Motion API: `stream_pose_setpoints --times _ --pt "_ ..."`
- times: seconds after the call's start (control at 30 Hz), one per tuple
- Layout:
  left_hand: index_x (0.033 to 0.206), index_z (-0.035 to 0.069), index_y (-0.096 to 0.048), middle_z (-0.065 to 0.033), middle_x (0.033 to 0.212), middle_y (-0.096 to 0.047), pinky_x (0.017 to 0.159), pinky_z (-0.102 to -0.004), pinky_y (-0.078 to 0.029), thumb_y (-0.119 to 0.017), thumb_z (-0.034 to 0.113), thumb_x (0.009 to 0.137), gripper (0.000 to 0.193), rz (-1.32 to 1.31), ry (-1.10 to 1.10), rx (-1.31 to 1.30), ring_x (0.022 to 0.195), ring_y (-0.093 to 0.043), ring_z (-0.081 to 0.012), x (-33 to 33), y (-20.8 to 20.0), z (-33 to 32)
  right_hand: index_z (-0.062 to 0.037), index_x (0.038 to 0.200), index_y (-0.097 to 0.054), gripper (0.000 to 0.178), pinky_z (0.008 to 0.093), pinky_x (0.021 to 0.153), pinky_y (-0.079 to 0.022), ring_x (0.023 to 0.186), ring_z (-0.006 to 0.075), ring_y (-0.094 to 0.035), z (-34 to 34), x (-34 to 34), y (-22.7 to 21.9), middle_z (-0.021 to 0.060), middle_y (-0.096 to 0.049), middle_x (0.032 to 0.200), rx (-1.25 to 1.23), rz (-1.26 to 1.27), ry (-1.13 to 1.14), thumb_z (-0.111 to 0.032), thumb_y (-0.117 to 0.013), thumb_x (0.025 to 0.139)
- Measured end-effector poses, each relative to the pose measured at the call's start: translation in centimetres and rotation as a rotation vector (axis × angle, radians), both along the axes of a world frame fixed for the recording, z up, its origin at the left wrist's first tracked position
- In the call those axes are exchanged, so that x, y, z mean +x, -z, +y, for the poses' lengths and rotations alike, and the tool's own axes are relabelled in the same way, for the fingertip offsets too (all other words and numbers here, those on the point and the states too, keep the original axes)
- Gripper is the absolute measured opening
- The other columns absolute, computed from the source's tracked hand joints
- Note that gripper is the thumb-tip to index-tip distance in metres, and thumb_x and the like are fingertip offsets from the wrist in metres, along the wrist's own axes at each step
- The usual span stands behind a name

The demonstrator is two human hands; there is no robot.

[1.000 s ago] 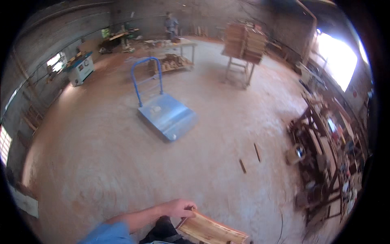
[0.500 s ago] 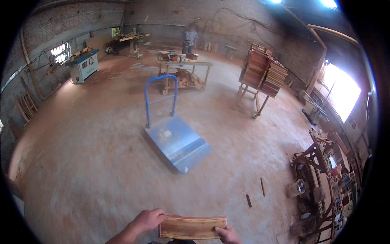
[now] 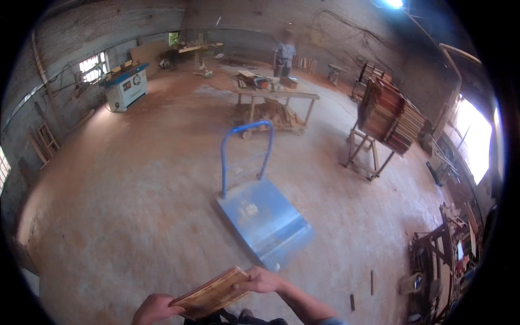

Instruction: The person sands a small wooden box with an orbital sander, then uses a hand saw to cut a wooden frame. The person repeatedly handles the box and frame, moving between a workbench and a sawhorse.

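A short, flat wooden board (image 3: pixel 208 295) with reddish edges is held tilted low in front of me, its right end raised. My left hand (image 3: pixel 157 309) is closed on the lower left end, thumb lying over the face. At the upper right end my right hand (image 3: pixel 260 280) grips the board, with its thumb on the face and the other fingers partly hidden. Beyond the board stands a blue flatbed trolley (image 3: pixel 265 214) with an upright blue tube handle (image 3: pixel 223 162).
A wheeled wooden table (image 3: pixel 303 93) carries tools and timber. Right of it stands a rack of stacked boards (image 3: pixel 390 116). A cluttered bench (image 3: pixel 447 249) lines the right side; a grey machine (image 3: pixel 127 89) stands far left. Another person (image 3: pixel 284 57) is at the back.
The board has swung from nearly level to a slant, right end up, and moved left. My right hand is higher and further left. The room has shifted right and down in view.
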State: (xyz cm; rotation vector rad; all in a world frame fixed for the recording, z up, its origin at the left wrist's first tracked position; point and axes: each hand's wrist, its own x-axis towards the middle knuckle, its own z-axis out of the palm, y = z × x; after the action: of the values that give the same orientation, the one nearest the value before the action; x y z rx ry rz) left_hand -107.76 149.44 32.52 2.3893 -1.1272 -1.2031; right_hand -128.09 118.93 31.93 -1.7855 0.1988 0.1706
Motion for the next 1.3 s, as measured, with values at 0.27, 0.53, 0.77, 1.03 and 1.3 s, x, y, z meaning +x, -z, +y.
stream_pose_setpoints --times 0.27,0.53,0.77,1.03,1.3 --pt "0.082 -0.002 -0.064 -0.0157 0.066 -0.065 0.057 -0.0398 -0.051 -0.071 0.027 0.086 0.030 -0.114 -0.183 -0.452 0.062 -0.067 -0.0290 26.4 4.7 -7.7 0.0013 0.106 -0.068 0.037 0.0295 0.070 -0.048 0.077 0.0090 -0.055 -9.3 28.3 -3.6 0.0001 -0.063 0.080 -0.004 0.176 0.104 -0.034 -0.063 0.095" --pt "0.090 -0.003 -0.059 -0.0103 0.074 -0.061 0.049 -0.0346 -0.047 -0.055 0.022 0.092 0.025 0.441 -0.851 -0.902 0.061 -0.061 -0.0189 51.0 5.3 -20.7 0.0044 0.135 -0.045 0.051 0.0383 0.087 -0.053 0.105 0.0226 -0.061 -22.6 47.4 3.3 0.0155 -0.062 0.121 0.814 -0.135 0.493 -0.028 -0.057 0.098" --pt "0.117 0.004 -0.049 -0.0093 0.093 -0.063 0.050 -0.0321 -0.047 -0.058 0.034 0.096 0.037 0.648 -1.104 -1.192 0.063 -0.058 -0.0201 66.7 2.9 -41.9 0.0039 0.148 -0.028 0.062 0.0420 0.105 -0.042 0.126 0.0290 -0.051 -30.2 67.5 8.1 0.0194 -0.052 0.137 0.496 -0.034 0.164 -0.024 -0.055 0.099" --pt "0.121 0.003 -0.052 -0.0101 0.100 -0.065 0.063 -0.0310 -0.052 -0.055 0.013 0.095 0.028 1.001 -0.779 -1.007 0.082 -0.063 -0.0200 76.8 2.0 -63.8 0.0029 0.138 -0.043 0.049 0.0376 0.103 -0.043 0.121 0.0239 -0.054 -43.2 84.6 6.1 0.0151 -0.057 0.129 0.664 -0.269 0.469 -0.025 -0.054 0.099" --pt "0.105 -0.001 -0.068 -0.0050 0.086 -0.070 0.066 -0.0274 -0.053 -0.064 0.020 0.094 0.024 0.521 -0.177 -0.476 0.072 -0.063 -0.0107 88.3 3.7 -86.2 -0.0017 0.121 -0.053 0.036 0.0400 0.077 -0.052 0.087 0.0250 -0.064 -60.8 93.3 13.0 0.0118 -0.066 0.102 1.118 -0.358 1.059 -0.028 -0.058 0.097"
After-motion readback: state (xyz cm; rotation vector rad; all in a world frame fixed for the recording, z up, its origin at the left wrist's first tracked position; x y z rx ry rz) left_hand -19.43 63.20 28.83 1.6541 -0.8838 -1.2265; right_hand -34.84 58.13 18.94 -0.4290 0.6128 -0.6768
